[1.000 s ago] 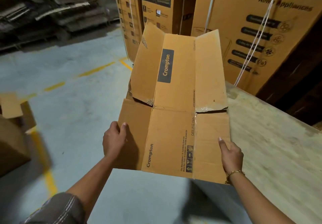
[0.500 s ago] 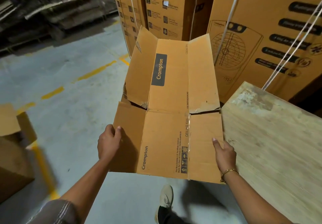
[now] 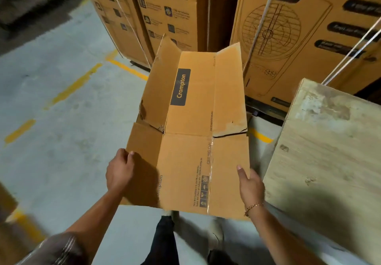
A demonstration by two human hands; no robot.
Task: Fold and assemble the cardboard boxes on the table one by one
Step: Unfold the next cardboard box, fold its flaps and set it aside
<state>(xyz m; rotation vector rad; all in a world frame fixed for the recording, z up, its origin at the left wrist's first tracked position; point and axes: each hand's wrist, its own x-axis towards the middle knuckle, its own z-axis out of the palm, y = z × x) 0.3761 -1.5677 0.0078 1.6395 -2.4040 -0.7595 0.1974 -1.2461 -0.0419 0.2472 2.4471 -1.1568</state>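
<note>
A brown cardboard box (image 3: 189,141) printed "Crompton" is held in the air in front of me, above the floor and left of the table. Its far flaps stand open, the left and right ones angled upward. My left hand (image 3: 119,172) grips the near left edge, thumb on top and fingers behind the panel. My right hand (image 3: 250,184) grips the near right edge, thumb on the printed face; a gold bracelet sits on that wrist. The box's underside is hidden.
The wooden table (image 3: 329,161) stands at the right, its corner close to the box. Tall strapped cartons (image 3: 299,38) rise just behind the box. Grey floor with yellow lines (image 3: 74,87) spreads left. Another carton's edge (image 3: 6,201) shows at far left. My legs and shoes are below.
The box has come off the table's side and moved left, over the floor. The view has tilted downward, so my legs now show. Both hands keep their hold on the near edges.
</note>
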